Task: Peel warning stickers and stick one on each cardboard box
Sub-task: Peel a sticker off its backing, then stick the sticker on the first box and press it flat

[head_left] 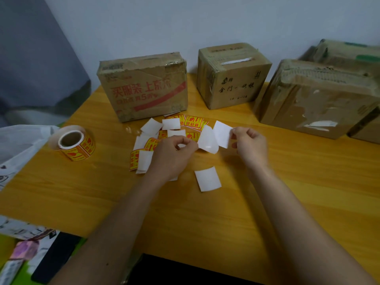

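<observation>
Red print on front of left box (144, 87): large line reads 买服装 上京东, smaller line beneath partly legible, with a clear "5". Black handwriting on front of middle box (232, 79): 金门, a dash, then two characters too blurred to read; tiny line underneath unreadable. Red characters on yellow stickers (193, 121) and on roll (77, 144), upside down or sideways, too small to read. Nothing legible on right box (316, 99).
</observation>
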